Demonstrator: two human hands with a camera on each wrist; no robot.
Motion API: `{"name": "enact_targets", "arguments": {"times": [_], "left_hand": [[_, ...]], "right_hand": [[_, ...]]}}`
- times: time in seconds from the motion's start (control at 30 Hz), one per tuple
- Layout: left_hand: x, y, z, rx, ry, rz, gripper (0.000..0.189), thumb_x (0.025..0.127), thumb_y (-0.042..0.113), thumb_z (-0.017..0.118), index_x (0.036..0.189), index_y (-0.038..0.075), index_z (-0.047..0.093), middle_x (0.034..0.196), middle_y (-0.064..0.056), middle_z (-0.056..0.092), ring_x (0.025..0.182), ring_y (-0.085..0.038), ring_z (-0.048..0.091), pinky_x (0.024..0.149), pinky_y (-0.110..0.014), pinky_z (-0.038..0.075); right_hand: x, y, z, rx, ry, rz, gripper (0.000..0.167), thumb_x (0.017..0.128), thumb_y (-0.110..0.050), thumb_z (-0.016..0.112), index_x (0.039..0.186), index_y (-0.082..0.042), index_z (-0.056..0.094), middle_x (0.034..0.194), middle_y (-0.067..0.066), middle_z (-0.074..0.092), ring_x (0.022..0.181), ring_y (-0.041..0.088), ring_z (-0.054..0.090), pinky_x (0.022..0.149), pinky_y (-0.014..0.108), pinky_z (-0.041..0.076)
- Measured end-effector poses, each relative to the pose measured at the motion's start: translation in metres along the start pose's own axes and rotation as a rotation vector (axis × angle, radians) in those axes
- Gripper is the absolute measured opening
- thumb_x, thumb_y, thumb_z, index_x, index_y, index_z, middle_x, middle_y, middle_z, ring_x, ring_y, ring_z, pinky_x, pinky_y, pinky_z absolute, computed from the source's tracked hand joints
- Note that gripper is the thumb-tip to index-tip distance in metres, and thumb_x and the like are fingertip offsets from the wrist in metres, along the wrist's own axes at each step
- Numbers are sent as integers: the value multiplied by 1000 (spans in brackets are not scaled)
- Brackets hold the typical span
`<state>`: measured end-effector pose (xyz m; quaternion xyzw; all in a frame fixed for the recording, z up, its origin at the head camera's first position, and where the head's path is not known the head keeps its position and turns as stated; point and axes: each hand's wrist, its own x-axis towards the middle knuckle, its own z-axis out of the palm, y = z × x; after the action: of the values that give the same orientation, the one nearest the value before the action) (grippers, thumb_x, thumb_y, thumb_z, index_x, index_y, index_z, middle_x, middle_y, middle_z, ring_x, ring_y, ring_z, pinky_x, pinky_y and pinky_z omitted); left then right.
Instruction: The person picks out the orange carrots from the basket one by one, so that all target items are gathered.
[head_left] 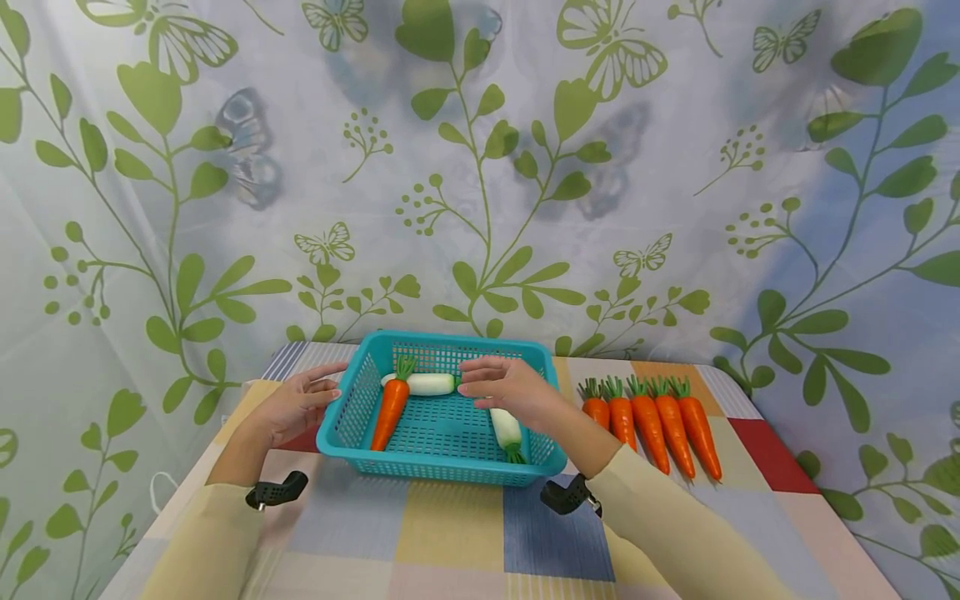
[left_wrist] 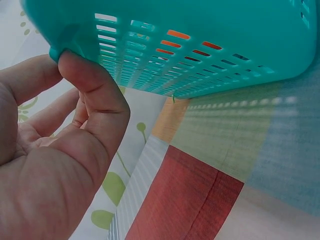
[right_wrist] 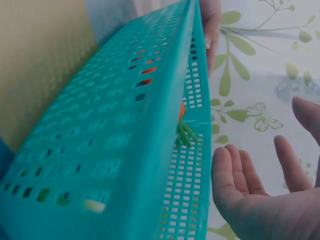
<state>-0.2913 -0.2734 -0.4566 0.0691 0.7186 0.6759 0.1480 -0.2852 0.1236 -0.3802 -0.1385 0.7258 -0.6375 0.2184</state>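
Note:
A turquoise plastic basket [head_left: 442,472] stands on the table. Inside it, a carrot [head_left: 390,415] with a green top lies along the left side. One white radish [head_left: 429,384] lies crosswise at the back, and another white radish [head_left: 507,428] lies at the right, partly hidden under my right hand. My left hand [head_left: 300,404] pinches the basket's left rim between thumb and finger, as the left wrist view [left_wrist: 75,120] shows from close by. Over the right part of the basket hovers my right hand [head_left: 513,390], its fingers loosely bent and holding nothing.
Several carrots [head_left: 651,429] with green tops lie side by side on the table, right of the basket. A patchwork tablecloth [head_left: 450,525] covers the table. Behind it hangs a curtain [head_left: 480,208] printed with leaves and butterflies.

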Motion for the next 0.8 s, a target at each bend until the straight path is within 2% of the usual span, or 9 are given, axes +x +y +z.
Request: {"name": "enact_targets", "arguments": {"times": [0.2, 0.4, 0.6, 0.8], "left_hand": [[-1, 0, 0, -7, -1, -7, 72, 102, 19, 63, 162, 8, 25, 118, -7, 65, 104, -14, 70, 95, -36, 60], [-1, 0, 0, -17, -8, -4, 72, 102, 18, 63, 162, 8, 25, 115, -3, 66, 101, -12, 70, 95, -35, 60], [0, -1, -1, -30, -17, -3, 72, 103, 18, 63, 162, 7, 24, 115, -3, 66, 101, -12, 70, 94, -34, 60], [1, -1, -2, -25, -21, 0, 71, 103, 19, 63, 162, 8, 25, 114, -1, 65, 102, -12, 70, 95, -35, 60]], "right_hand": [[14, -3, 8, -54, 11, 15, 44, 91, -14, 78, 134, -14, 67, 135, 11, 64, 117, 23, 68, 108, 50, 52], [28, -4, 14, -94, -14, 21, 44, 93, -18, 77, 135, -16, 66, 141, 12, 63, 122, 28, 66, 105, 46, 55], [42, -3, 16, -58, -54, 35, 44, 96, -16, 73, 139, -14, 62, 147, 19, 57, 130, 34, 61, 109, 49, 52], [55, -5, 22, -42, -53, 48, 49, 95, -17, 74, 142, -11, 60, 141, 14, 62, 130, 37, 59, 109, 50, 51]]}}
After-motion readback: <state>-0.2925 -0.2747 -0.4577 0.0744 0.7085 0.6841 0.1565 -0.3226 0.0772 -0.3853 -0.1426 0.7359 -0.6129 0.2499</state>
